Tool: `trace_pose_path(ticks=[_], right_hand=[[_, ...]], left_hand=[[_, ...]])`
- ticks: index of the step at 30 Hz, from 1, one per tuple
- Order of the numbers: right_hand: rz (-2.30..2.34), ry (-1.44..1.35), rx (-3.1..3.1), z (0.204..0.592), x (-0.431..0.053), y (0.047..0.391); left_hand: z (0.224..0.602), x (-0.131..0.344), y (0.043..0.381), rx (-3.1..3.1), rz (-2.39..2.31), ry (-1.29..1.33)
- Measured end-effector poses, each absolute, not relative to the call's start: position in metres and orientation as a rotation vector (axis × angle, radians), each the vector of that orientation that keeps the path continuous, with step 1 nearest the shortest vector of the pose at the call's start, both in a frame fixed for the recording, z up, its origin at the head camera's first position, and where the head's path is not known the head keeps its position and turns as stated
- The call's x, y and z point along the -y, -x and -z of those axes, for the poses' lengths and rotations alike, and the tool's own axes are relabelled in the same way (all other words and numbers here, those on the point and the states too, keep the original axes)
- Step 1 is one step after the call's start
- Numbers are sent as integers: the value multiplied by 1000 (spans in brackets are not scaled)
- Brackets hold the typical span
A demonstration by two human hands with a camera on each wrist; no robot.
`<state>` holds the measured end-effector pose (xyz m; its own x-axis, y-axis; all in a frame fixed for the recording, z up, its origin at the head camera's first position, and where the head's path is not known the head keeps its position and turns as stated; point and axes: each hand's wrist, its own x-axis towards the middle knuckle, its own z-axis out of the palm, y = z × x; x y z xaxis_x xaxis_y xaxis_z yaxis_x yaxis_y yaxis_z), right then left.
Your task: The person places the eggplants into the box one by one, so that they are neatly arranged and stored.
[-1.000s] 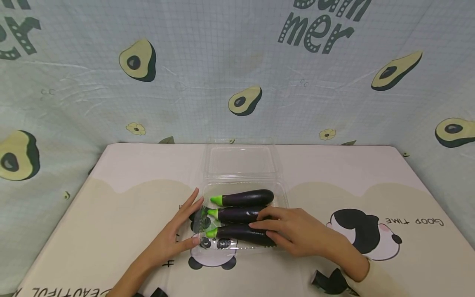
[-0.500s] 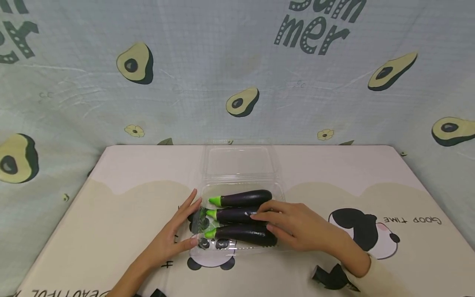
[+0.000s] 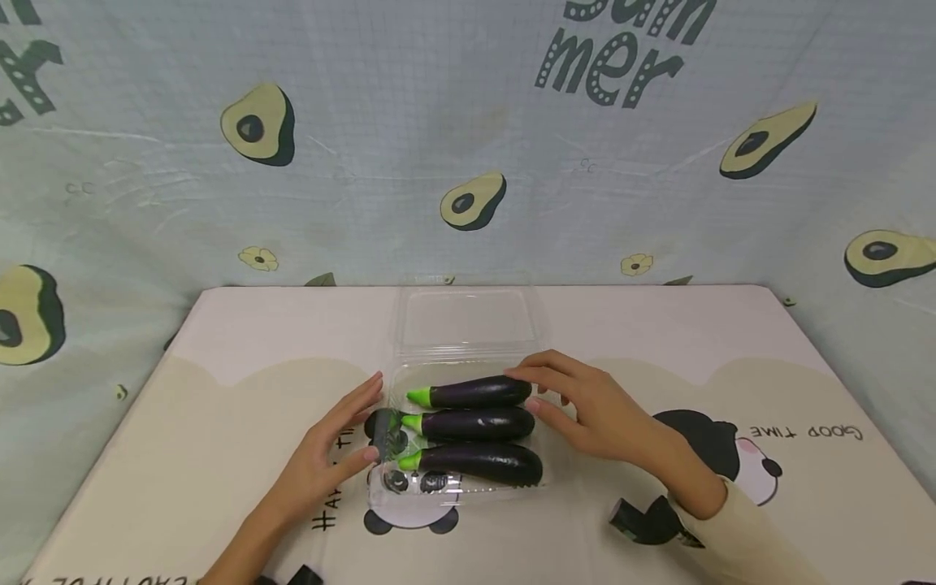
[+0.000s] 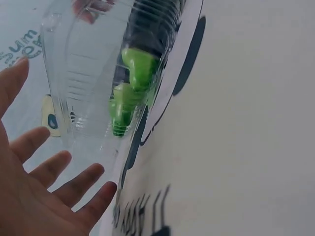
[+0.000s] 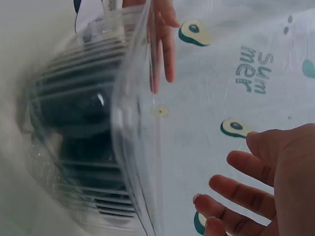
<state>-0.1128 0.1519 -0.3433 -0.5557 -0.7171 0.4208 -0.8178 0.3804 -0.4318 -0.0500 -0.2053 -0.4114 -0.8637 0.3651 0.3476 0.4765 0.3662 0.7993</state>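
Note:
Three dark purple eggplants with green stem ends lie side by side in a clear plastic clamshell box: the far eggplant [image 3: 475, 393], the middle eggplant [image 3: 478, 424] and the near eggplant [image 3: 483, 464]. Their stems point left. The box's clear lid [image 3: 468, 315] is folded back, away from the person. My left hand [image 3: 325, 451] is beside the box's left end, fingers spread and holding nothing; the left wrist view shows this hand [image 4: 54, 182] with its palm by the clear wall. At the right end, my right hand [image 3: 585, 402] has loosely bent fingers by the far eggplant's rounded tip.
The box stands on a table mat [image 3: 526, 544] printed with cartoon pandas and words. A black strap-like item [image 3: 647, 520] is beside the right forearm. Behind the table hangs a pale sheet [image 3: 366, 203] printed with avocados.
My right hand has lifted off the near and middle eggplants and moved up and right to the far eggplant's tip. My left hand has drawn slightly left, away from the box.

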Motion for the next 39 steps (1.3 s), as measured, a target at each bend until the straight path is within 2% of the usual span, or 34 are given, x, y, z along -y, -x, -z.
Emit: trace_pose_path(ticks=[12, 24, 31, 39], right_hand=[[-1054, -1237, 2419, 348, -157, 137], [-1150, -993, 2510, 346, -160, 153], [-1378, -746, 2670, 351, -165, 157], [-1677, -598, 2752, 356, -168, 167]], left_hand=[[384, 207, 73, 2505, 1510, 635], [373, 207, 97, 2505, 1568, 544], [374, 203, 107, 2521, 1617, 462], [375, 197, 118, 2411, 1884, 335]])
